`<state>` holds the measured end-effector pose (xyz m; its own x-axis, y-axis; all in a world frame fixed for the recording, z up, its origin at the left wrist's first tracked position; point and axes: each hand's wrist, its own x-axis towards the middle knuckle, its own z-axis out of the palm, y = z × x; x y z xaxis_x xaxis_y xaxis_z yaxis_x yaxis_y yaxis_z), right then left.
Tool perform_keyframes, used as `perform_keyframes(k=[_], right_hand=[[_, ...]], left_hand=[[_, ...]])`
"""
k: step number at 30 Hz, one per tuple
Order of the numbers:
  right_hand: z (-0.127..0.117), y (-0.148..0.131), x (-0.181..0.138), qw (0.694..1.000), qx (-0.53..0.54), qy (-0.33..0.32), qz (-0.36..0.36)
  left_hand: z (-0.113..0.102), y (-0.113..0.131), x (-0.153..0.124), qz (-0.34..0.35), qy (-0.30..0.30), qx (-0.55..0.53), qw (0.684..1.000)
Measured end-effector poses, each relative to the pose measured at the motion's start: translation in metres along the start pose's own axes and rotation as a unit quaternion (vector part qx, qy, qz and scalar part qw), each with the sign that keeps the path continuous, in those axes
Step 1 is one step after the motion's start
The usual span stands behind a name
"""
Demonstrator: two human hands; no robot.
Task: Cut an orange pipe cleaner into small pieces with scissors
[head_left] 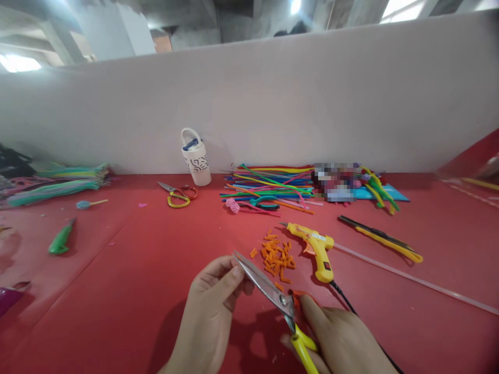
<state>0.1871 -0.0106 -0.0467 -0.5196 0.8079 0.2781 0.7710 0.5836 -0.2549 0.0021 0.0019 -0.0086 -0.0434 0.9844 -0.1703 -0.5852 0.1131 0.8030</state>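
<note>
Bare red table [117, 291] — left of scissors [268, 291]

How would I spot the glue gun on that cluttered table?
On the red table, find the heap of short orange pieces beyond the scissors in the person's right hand. The glue gun lies right of that heap. It is the only chunky yellow pistol shape, trailing a black cord, unlike the slim yellow-and-black knife farther right.

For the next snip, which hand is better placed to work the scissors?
Right: the right hand grips the scissors by their yellow handles; the left hand is pinched at the blade tip.
</note>
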Motion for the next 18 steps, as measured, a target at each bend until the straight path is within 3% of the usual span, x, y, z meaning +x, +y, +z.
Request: perform_keyframes(k=[5,9,11,14,18], right_hand=[[0.005,0.002,-0.004,1.0,0.012,-0.015,0.02],[-0.005,-0.002,0.002,0.976,0.155,-0.087,0.127],[-0.012,-0.005,0.009,0.942,0.264,-0.104,0.178],[-0.02,-0.009,0.018,0.877,0.413,-0.074,0.234],[-0.021,-0.01,0.022,0.78,0.54,-0.077,0.306]], left_hand=[[0.0,0.001,0.0,0.001,0.01,-0.003,1.0],[0.002,0.001,0.0,-0.027,0.012,0.001,1.0],[0.003,-0.003,-0.001,-0.073,-0.005,-0.001,0.997],[0.006,-0.012,-0.003,-0.165,-0.057,-0.006,0.985],[0.009,-0.023,-0.007,-0.249,-0.107,0.005,0.962]])
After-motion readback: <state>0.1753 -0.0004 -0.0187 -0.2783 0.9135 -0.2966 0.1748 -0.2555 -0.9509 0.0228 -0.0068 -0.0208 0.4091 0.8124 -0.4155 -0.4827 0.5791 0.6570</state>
